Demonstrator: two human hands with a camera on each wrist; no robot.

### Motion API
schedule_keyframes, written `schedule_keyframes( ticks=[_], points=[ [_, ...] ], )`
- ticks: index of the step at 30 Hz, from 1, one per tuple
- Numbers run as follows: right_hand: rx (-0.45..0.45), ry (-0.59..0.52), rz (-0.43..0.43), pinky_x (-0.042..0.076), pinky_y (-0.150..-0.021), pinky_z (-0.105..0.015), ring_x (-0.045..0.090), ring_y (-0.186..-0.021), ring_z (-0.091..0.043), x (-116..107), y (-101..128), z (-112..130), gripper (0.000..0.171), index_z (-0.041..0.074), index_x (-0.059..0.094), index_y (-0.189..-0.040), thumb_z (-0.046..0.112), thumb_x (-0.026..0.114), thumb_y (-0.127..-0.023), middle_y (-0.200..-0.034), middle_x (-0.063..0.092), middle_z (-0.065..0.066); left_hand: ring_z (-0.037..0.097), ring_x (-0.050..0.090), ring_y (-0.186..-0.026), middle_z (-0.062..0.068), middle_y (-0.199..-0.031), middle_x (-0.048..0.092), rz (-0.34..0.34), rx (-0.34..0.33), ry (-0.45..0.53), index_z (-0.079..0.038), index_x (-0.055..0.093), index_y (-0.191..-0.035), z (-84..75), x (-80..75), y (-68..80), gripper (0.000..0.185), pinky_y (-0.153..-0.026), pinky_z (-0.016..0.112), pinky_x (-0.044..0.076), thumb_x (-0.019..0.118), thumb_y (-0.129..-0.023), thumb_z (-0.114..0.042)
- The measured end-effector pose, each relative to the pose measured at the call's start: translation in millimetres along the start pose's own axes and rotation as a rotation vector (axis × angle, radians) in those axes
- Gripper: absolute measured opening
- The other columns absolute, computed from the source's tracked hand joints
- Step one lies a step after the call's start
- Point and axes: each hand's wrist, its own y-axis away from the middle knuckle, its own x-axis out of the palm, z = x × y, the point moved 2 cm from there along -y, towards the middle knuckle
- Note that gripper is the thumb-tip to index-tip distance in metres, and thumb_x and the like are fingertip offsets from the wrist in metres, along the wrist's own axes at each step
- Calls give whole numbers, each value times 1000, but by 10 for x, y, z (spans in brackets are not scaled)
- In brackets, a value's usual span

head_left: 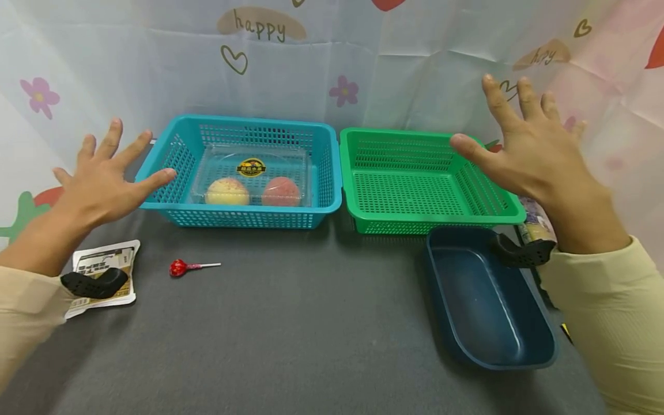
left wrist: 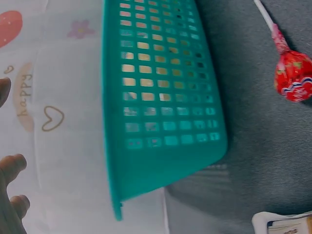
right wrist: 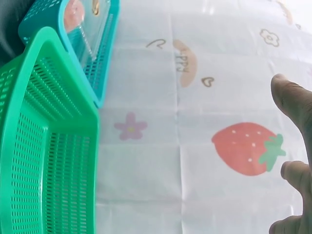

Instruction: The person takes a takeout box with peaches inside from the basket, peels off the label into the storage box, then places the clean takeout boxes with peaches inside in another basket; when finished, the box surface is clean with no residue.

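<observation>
My left hand (head_left: 106,173) is raised with its fingers spread beside the left end of a blue mesh basket (head_left: 244,218). On the right, my right hand (head_left: 536,147) hangs spread above the right end of a green mesh basket (head_left: 441,220). Neither hand holds anything. Inside the blue basket lies a clear plastic box (head_left: 282,158) with a gold-and-black label and two round fruits, one yellowish (head_left: 227,192) and one pink (head_left: 281,192). A red lollipop (left wrist: 294,75) lies on the grey table, nearest the left hand.
A dark blue tub (head_left: 474,300) stands in front of the green basket. A white-edged packet (head_left: 106,262) lies under the left wrist. Another packet (head_left: 536,216), partly hidden, lies beneath the right forearm. A patterned cloth (head_left: 394,75) hangs behind the baskets.
</observation>
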Motion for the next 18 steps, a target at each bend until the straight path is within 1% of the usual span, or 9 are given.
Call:
schedule_keyframes(
  ticks=[4,6,9,13,18],
  points=[
    [-15,16,2,-9,-88,-82,-13,-138,-48,22,-39,48,85,36,-6,-154,74,33,-89,-158,-11,-18,49,-19,-137,6,-157,-20,8,15,23,-24,7,-156,68,74,-16,81,-79,85,-12,39,-93,-64],
    [-20,17,7,-8,-87,-83,-13,-138,-48,41,-54,73,85,36,-7,-154,74,33,-89,-158,-11,-18,50,-18,-137,6,-157,-19,14,28,45,-21,9,-156,96,114,-22,80,-80,85,-9,41,-94,-62],
    [-31,-6,15,-8,-88,-82,-15,-139,-45,66,-76,118,84,37,-7,-153,74,33,-89,-158,-12,-16,52,-16,-136,8,-158,-19,22,36,75,-20,11,-156,145,174,-19,79,-80,86,-5,42,-95,-59],
    [-43,-33,22,-8,-89,-81,-17,-139,-41,100,-104,177,83,38,-8,-153,73,34,-89,-158,-14,-13,53,-13,-136,8,-158,-17,26,39,86,-19,12,-156,200,252,-18,78,-80,87,-3,42,-95,-58],
    [-53,-26,28,-7,-91,-80,-15,-140,-42,130,-159,257,84,39,-8,-153,75,32,-89,-158,-14,-12,55,-11,-136,10,-159,-15,49,56,110,-14,16,-155,249,329,-19,77,-86,85,1,42,-97,-56]
  ],
)
